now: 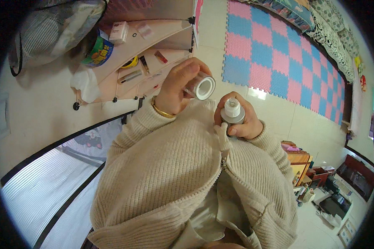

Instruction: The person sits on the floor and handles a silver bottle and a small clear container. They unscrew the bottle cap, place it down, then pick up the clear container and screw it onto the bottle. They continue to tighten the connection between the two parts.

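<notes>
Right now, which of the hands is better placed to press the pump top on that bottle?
Right, probably. The right hand already grips the pump bottle upright, with its white nozzle bare at the top. The left hand is occupied holding the clear cap, apart from the bottle.

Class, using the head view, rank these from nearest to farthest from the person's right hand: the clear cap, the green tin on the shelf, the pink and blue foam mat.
Measured from the right hand, which holds the pump bottle:
1. Clear cap, just up-left, in the left hand.
2. Pink and blue foam mat, up-right on the floor.
3. Green tin, far left on the shelf.
</notes>
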Demonstrator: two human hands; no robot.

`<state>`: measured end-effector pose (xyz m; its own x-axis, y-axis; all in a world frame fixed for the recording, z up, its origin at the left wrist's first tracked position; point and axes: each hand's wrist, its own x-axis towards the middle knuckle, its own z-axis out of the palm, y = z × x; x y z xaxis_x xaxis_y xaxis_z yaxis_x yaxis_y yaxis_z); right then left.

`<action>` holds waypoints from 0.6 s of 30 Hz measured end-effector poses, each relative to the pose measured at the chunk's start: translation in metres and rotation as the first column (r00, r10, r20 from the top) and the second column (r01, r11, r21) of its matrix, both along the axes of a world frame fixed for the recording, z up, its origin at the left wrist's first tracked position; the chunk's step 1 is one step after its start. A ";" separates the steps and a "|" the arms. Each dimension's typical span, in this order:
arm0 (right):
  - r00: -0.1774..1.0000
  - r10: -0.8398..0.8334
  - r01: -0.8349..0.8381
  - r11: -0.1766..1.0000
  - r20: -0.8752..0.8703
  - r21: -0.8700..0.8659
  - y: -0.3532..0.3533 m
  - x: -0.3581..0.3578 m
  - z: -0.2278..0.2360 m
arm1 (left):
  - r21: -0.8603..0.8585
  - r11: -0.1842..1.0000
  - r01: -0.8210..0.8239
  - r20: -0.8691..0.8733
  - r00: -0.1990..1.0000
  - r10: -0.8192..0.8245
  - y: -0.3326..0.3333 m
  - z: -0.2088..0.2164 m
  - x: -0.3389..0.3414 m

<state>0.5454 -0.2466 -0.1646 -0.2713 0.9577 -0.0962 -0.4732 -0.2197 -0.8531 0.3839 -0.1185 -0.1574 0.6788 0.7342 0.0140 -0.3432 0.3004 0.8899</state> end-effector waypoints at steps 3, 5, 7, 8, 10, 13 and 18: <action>0.999 -0.005 0.003 1.000 0.051 0.024 -0.002 0.000 0.003 | -0.127 0.980 0.151 -0.073 0.984 -0.161 0.001 0.007 -0.003; 0.998 0.019 -0.020 1.000 0.059 0.023 -0.003 0.000 0.002 | -0.099 0.982 0.164 -0.087 0.981 -0.173 -0.001 0.014 -0.001; 0.995 0.031 -0.035 0.999 0.094 0.041 -0.005 0.000 0.000 | -0.006 0.988 0.155 -0.096 0.983 -0.154 -0.003 0.016 0.002; 0.993 0.037 -0.043 0.998 0.111 0.050 -0.006 0.000 -0.001 | 0.073 0.988 0.138 -0.096 0.987 -0.131 -0.005 0.016 0.004; 0.986 0.061 -0.066 0.997 0.157 0.027 -0.005 -0.001 -0.001 | 0.280 0.953 0.119 -0.136 0.987 -0.083 -0.005 0.017 0.005; 0.970 0.055 -0.048 0.998 0.238 -0.037 -0.009 -0.004 -0.004 | 0.571 0.804 0.164 -0.230 0.973 -0.036 -0.001 0.028 0.002; 0.914 -0.040 0.034 0.999 0.403 0.023 -0.025 -0.014 0.000 | 0.695 0.642 0.325 -0.363 0.929 -0.078 0.004 0.039 -0.003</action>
